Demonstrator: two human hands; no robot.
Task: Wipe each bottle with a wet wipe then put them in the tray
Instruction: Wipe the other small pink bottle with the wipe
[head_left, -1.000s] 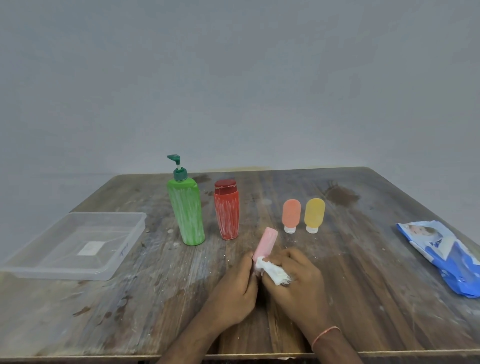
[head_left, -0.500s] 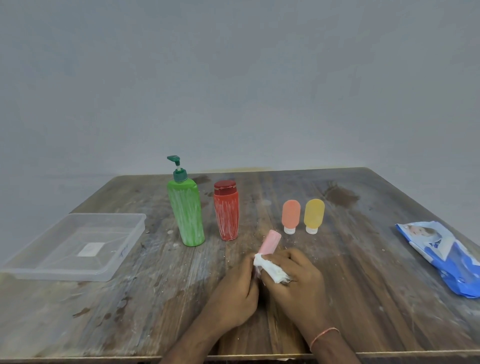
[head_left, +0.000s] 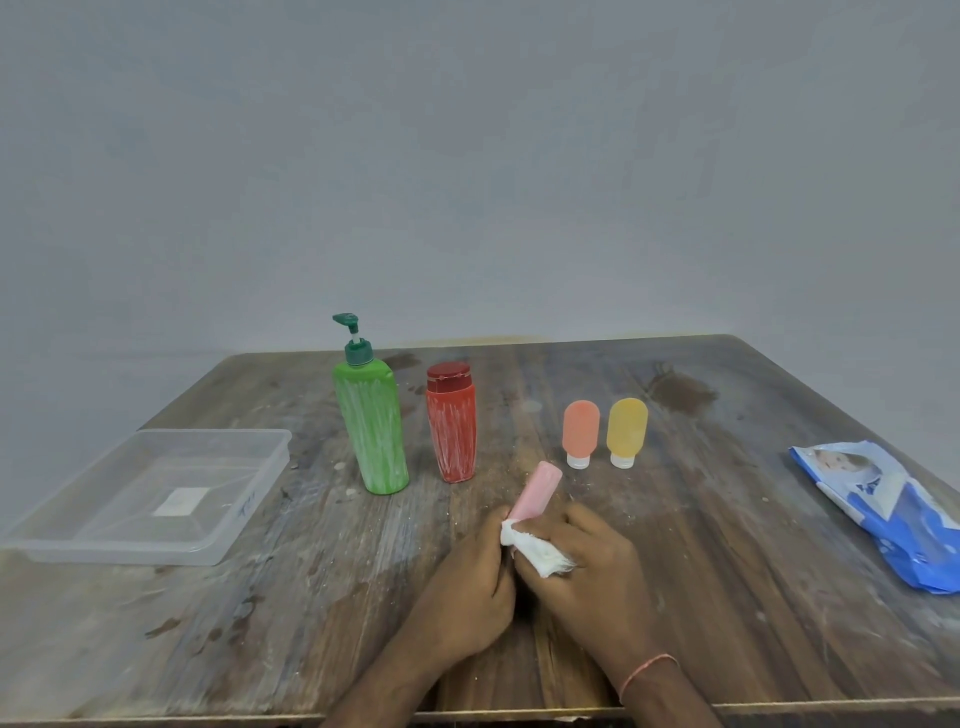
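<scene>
Mid-wipe on the small pink bottle (head_left: 537, 491): left hand (head_left: 467, 582) has its fingers curled round the lower end, bottle tilted up and away with the rounded end pointing toward the far side of the table (head_left: 727, 545). Right hand (head_left: 582, 561) has fingers clamped on a bunched wet wipe (head_left: 535, 551), pressed against the bottle's lower body right where the two hands meet. The cap end is hidden inside the grip, so can't tell how clean it is. To do this well, I'd say: rotate the bottle in the left hand while dragging the wipe along its length, so the whole circumference gets covered, not just the near face. Then re-grip higher so the part now under the left fingers gets wiped too. The wipe is wadded tight; opening it a bit would likely give more contact area. The tray (head_left: 156, 551) sits at the left edge, well apart from the hands, with no bottles in it. Four still stand upright: green pump bottle (head_left: 371, 431) and red bottle (head_left: 451, 423) side by side, both streaked white, and orange bottle (head_left: 580, 432) next to yellow bottle (head_left: 626, 431), cap-down. So early in the task by my read. Wipe pack (head_left: 883, 514) lies at the right if a fresh one is needed.
</scene>
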